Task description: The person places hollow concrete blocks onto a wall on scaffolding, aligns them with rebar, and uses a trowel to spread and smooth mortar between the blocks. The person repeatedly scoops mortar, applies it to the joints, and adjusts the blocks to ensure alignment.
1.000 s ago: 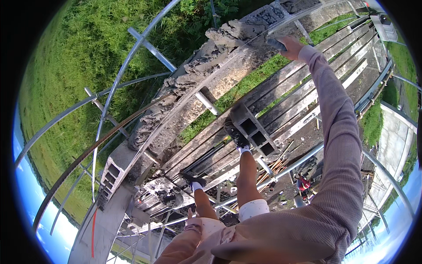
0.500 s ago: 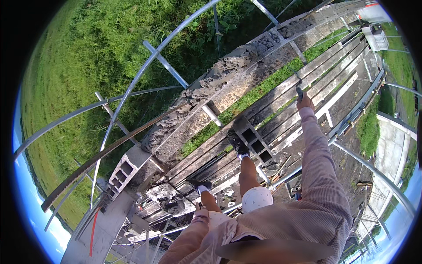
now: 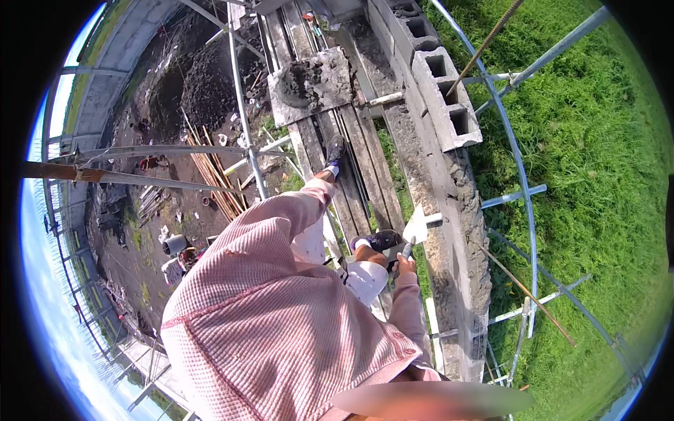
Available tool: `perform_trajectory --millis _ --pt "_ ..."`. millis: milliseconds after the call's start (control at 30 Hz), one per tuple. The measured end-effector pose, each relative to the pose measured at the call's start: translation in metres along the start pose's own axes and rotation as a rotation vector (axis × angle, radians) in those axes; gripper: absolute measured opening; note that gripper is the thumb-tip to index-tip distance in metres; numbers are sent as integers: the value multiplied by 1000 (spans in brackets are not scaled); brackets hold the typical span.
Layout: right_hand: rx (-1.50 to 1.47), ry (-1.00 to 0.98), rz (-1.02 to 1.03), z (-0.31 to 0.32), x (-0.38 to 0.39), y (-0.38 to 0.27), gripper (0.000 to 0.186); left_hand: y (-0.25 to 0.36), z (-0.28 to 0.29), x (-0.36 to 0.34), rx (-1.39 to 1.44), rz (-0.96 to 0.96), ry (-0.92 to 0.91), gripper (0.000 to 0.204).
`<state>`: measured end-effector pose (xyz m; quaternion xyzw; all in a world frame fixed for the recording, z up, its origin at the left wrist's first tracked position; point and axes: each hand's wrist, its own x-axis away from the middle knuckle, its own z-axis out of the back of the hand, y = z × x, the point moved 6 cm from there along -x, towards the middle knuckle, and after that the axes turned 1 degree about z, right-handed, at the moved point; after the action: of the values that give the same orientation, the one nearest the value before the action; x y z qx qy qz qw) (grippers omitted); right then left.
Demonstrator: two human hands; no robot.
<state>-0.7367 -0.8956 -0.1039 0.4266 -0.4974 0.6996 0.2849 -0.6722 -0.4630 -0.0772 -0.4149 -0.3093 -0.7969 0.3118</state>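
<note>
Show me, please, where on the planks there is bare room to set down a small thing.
Bare wood shows on the wall-side planks, between the mortar board and the near shoe. It is crowded on that board, around the far shoe, and where the right hand holds the trowel. Mortar and hollow blocks occupy the wall.

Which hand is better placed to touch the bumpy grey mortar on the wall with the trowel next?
Probably the right hand: it already grips the trowel and is on the side nearer the mortar. The left sleeve is farther from the wall, and I can't clearly see the left hand.
</note>
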Motion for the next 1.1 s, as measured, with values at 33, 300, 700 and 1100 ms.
perform_trajectory --millis 33,300,700,1100 --pt "-51 -34 -40 -13 -3 -28 28 -20 16 -5 72 16 1 31" --pt "695 116 25 -145 -102 -225 44 -239 98 -92 568 163 58 26" --pt "1482 -265 402 -424 -247 -506 48 -295 165 -136 991 -1018 803 34" --pt "1685 -108 694 -612 -412 -567 43 -353 88 -355 2310 229 533 18"
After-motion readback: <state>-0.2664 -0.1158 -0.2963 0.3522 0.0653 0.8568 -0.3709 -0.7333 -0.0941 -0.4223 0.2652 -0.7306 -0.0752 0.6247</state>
